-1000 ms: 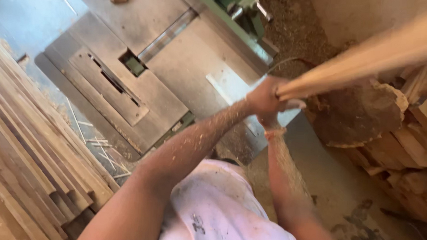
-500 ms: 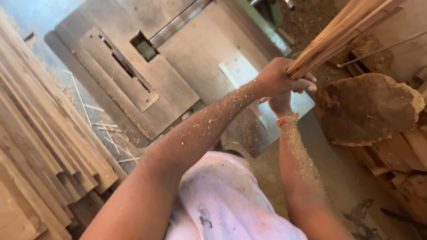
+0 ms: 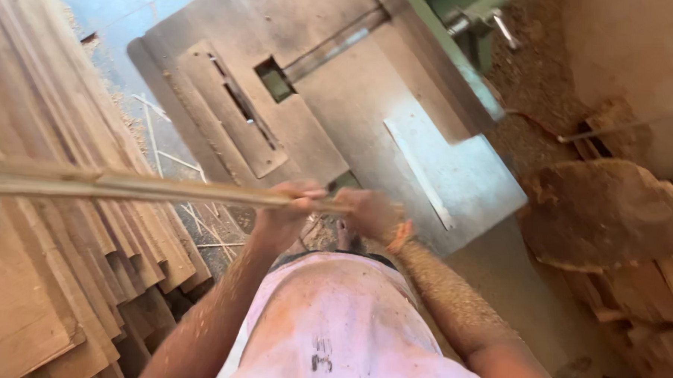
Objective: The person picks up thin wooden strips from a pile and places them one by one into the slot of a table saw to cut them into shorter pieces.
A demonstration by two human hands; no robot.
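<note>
Stacked planks (image 3: 57,276) left, saw table (image 3: 339,114) ahead.

Warm, even daylight; pale glare toward eleven o'clock. Motion blur smears the whole frame, worst at nine o'clock; shadows soft.

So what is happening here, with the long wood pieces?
A person holds a bundle of thin wood strips in both hands, left hand and right hand close together at one end. The strips run out level to the left, above a stack of boards. A saw table stands in front. Sawdust covers both forearms.
</note>
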